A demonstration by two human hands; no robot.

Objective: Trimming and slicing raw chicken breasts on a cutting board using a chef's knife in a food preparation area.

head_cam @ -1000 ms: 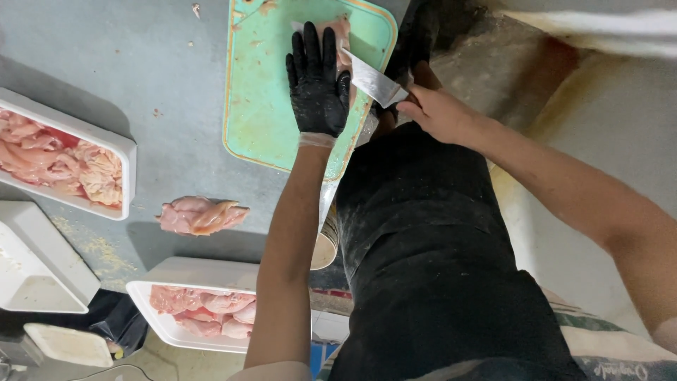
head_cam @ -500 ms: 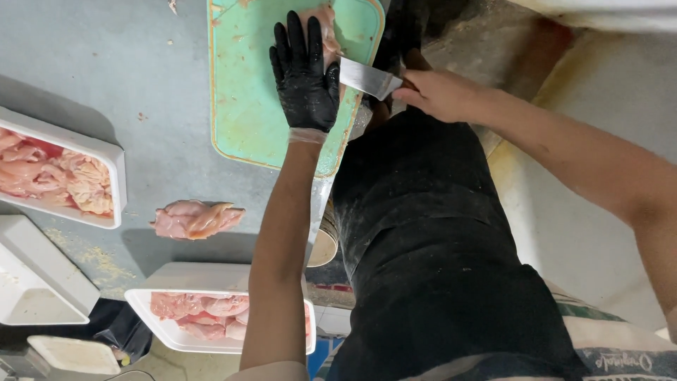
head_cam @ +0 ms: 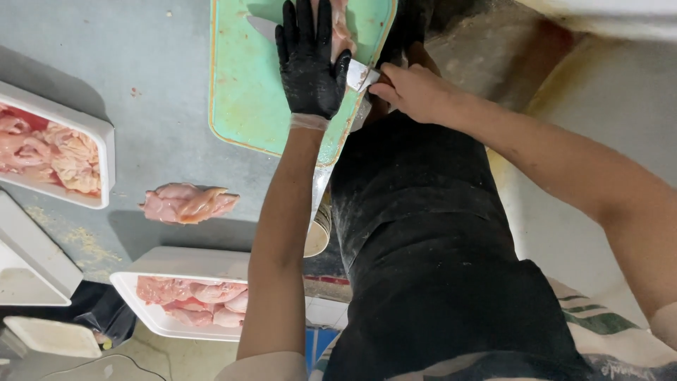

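Observation:
My left hand (head_cam: 309, 65), in a black glove, lies flat on a piece of raw chicken (head_cam: 341, 29) on the green cutting board (head_cam: 248, 92). My right hand (head_cam: 412, 89) is bare and grips the handle of a knife (head_cam: 357, 74). Its blade slides sideways under my left palm, mostly hidden by the glove. The chicken shows only as a pink strip beside my gloved fingers.
A loose piece of raw chicken (head_cam: 187, 203) lies on the grey table. White trays of chicken stand at the left (head_cam: 104, 164) and near the table's front (head_cam: 144, 298). Another white tray (head_cam: 32, 271) sits at the far left. My dark apron (head_cam: 437, 268) fills the right.
The knife blade has slid further under my gloved left hand, so less blade shows. The view has shifted, with the board nearer the top edge.

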